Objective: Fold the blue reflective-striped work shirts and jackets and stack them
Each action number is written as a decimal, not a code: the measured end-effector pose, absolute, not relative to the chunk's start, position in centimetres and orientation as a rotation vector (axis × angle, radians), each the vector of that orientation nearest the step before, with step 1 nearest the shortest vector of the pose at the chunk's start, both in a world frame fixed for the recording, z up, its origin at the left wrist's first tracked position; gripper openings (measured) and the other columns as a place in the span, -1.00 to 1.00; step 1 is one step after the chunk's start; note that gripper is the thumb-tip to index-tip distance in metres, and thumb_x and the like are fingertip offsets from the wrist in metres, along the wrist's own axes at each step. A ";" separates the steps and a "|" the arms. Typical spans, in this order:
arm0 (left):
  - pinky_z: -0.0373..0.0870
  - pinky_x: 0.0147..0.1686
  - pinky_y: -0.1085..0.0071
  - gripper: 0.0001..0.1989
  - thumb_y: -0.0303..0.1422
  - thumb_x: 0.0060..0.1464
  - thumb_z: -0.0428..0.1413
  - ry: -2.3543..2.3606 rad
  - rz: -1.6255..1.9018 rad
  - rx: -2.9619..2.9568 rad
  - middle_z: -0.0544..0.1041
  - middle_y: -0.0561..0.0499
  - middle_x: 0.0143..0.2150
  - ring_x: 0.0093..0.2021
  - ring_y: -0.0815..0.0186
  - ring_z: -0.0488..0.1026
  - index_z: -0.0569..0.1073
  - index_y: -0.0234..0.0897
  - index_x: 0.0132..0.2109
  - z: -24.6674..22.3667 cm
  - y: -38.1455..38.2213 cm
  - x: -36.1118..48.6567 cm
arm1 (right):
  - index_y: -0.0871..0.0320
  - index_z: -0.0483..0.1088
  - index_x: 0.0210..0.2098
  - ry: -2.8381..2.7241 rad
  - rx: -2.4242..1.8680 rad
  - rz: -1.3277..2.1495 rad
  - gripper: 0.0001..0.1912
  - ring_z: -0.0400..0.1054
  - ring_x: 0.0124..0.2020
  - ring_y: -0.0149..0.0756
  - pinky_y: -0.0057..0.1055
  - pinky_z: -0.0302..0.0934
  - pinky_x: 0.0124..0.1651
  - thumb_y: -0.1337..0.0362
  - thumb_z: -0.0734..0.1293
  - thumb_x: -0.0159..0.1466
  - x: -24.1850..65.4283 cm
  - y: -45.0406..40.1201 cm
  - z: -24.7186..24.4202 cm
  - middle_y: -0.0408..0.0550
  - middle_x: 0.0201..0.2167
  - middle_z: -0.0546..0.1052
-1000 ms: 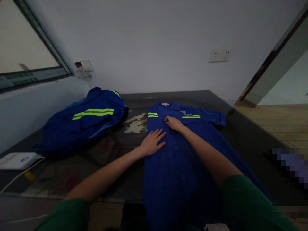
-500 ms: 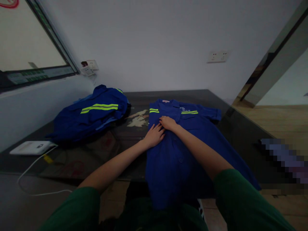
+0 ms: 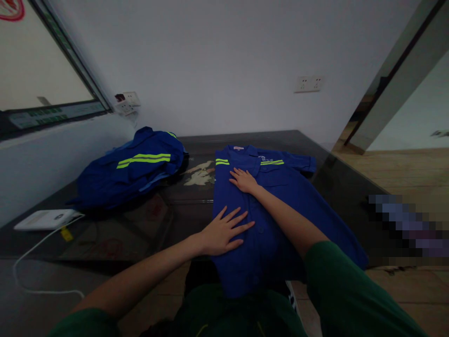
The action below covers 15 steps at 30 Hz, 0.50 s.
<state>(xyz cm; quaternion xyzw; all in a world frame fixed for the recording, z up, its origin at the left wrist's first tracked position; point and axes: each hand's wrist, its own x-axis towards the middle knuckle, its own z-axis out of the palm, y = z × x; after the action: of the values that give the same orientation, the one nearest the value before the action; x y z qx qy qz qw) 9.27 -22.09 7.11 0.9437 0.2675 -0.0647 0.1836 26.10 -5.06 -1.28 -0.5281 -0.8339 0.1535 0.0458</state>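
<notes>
A blue work shirt (image 3: pixel 280 224) with yellow-green reflective stripes and a collar lies on the dark table, its lower part hanging over the near edge. One side is folded in, while the right sleeve is spread out. My left hand (image 3: pixel 224 230) rests flat on the lower front, fingers spread. Higher up, below the collar, my right hand (image 3: pixel 244 180) lies open on the cloth near the button line. Neither hand grips anything.
A heap of blue striped clothing (image 3: pixel 129 173) sits on the left of the dark table (image 3: pixel 336 187). Near it lies a white device (image 3: pixel 45 220) with a cable. A blurred-out object (image 3: pixel 403 224) is at the right edge. Wall sockets (image 3: pixel 309 84) are behind.
My left hand has slid down the shirt toward me, away from my right hand, and its fingers have spread. My right hand stays near the chest, its fingers now more stretched out.
</notes>
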 end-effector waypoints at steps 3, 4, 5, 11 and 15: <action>-0.23 0.28 -0.19 -0.38 -0.16 0.24 -0.04 0.632 -0.180 2.654 -0.09 -0.05 0.43 0.41 -0.01 -0.20 -0.05 0.02 0.38 7.9 -24.0 8.7 | 0.18 0.06 0.34 -2.530 -1.613 0.456 -0.41 -0.11 0.37 -0.04 0.03 -0.15 0.32 0.03 0.03 0.41 26.1 -5.2 -1.3 0.08 0.37 0.02; -0.23 0.29 -0.17 -0.36 -0.18 0.22 -0.01 0.592 -0.174 2.646 -0.08 -0.06 0.43 0.41 0.00 -0.19 -0.03 0.00 0.38 8.3 -24.6 8.6 | 0.17 0.06 0.34 -2.523 -1.614 0.450 -0.41 -0.10 0.37 -0.04 0.03 -0.14 0.32 0.04 0.03 0.41 26.1 -5.3 -1.3 0.08 0.37 0.03; -0.23 0.30 -0.15 -0.34 -0.21 0.20 0.03 0.560 -0.165 2.630 -0.08 -0.07 0.43 0.41 0.01 -0.18 -0.01 -0.02 0.38 8.7 -25.4 8.4 | 0.16 0.07 0.33 -2.516 -1.614 0.445 -0.42 -0.08 0.36 -0.04 0.03 -0.14 0.32 0.04 0.03 0.41 26.1 -5.4 -1.3 0.09 0.37 0.04; 0.05 0.29 0.09 -0.58 -0.30 0.19 0.06 0.501 0.039 2.165 0.37 -0.02 0.24 0.30 0.15 0.20 0.37 -0.08 0.19 11.7 -31.0 6.5 | 0.13 0.19 0.27 -2.444 -1.602 0.410 -0.50 -0.04 0.35 -0.05 0.03 -0.09 0.29 0.10 0.08 0.41 26.0 -6.0 -0.9 0.10 0.34 0.13; 0.43 -0.12 0.37 -0.67 -0.25 0.26 -0.06 0.959 0.249 1.742 0.60 -0.01 -0.41 -0.31 0.32 0.56 0.56 -0.25 -0.26 9.2 -34.7 4.5 | 0.17 0.34 0.15 -2.363 -1.531 0.308 -0.60 -0.01 0.33 -0.05 0.04 -0.11 0.29 0.21 0.16 0.38 26.3 -6.9 1.0 0.13 0.28 0.24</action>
<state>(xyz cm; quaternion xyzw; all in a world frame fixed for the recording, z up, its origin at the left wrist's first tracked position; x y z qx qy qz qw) 4.49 -34.75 9.21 0.7323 0.4030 0.1046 0.5388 26.35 -6.91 0.99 -0.5341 -0.8244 0.1073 0.1539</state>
